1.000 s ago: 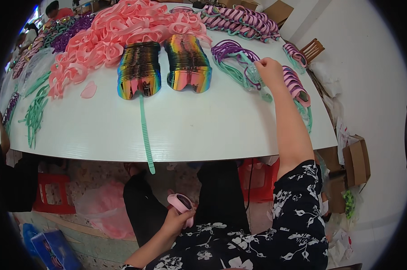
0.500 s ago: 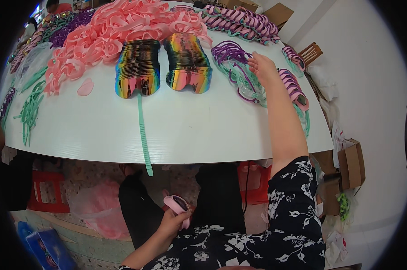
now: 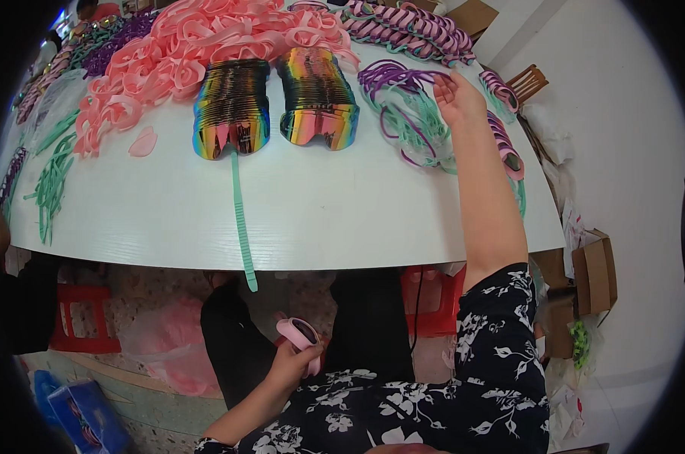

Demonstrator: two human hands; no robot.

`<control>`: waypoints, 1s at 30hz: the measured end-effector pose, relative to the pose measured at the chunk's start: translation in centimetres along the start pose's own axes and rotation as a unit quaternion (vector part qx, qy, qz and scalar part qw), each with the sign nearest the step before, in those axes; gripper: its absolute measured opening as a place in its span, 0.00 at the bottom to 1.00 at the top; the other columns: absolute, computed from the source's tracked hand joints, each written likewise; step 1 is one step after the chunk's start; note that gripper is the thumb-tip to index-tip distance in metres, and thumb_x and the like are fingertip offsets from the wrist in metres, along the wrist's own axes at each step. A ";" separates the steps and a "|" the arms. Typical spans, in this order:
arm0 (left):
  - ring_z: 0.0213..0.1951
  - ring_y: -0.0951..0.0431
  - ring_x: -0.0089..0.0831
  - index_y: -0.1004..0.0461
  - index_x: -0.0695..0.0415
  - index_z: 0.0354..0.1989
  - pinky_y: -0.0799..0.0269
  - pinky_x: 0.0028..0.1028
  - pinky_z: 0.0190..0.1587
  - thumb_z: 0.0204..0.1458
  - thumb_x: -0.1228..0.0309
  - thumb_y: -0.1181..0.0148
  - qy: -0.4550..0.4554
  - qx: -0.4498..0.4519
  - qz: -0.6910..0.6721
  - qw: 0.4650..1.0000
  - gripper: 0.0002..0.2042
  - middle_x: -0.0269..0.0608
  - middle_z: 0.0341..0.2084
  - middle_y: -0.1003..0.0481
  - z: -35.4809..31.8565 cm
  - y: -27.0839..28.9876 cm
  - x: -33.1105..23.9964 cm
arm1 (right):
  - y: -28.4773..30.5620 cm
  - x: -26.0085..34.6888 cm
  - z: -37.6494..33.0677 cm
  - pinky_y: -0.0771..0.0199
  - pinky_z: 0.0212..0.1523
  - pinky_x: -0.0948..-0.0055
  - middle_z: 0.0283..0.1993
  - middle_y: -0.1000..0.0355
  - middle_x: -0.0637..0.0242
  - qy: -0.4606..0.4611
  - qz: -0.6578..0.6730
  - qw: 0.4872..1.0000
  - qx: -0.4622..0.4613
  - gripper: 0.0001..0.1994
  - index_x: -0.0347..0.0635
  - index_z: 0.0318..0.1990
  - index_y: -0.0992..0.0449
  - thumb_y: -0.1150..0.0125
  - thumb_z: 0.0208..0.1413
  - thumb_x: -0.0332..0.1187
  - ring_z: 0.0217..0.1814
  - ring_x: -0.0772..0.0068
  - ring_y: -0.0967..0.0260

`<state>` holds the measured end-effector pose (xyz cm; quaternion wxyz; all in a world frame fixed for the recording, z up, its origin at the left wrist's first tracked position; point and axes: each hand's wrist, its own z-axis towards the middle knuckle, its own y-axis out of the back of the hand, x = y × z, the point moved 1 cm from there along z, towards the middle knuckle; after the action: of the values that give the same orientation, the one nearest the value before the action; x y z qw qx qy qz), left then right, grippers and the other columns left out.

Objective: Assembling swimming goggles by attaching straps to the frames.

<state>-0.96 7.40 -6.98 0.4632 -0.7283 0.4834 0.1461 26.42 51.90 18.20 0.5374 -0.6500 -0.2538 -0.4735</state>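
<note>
Purple cords (image 3: 392, 76), pale pink goggles (image 3: 295, 333), rainbow-mirrored lenses (image 3: 232, 121)

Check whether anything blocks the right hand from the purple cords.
Nothing visible does: the purple cords extend right up to the right hand. The mint-green straps lie on the side nearer the person, not in between. Whether the hand grips a strand is unclear.

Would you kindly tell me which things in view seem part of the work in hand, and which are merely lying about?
Seemingly in use:
pink goggle frame, held by the left hand
purple cords, by the right hand
probably the stacked mirrored lenses

Apparently just lying about:
cardboard box at right
blue package
</note>
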 end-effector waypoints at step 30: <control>0.41 0.21 0.32 0.27 0.64 0.48 0.27 0.30 0.46 0.54 0.75 0.36 -0.140 0.001 -0.002 0.990 0.14 0.42 0.39 0.23 -6.8 -4.6 0.0 | 9.2 12.1 -26.2 0.26 0.33 0.82 0.39 0.20 0.63 0.280 -0.223 0.931 0.070 0.10 0.31 0.48 0.23 0.39 0.64 0.29 0.37 0.80 0.24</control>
<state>1.32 2.30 -0.91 0.5271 -0.7015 0.4124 0.2450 30.26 22.41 24.10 0.5114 -0.3783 -0.2636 -0.7252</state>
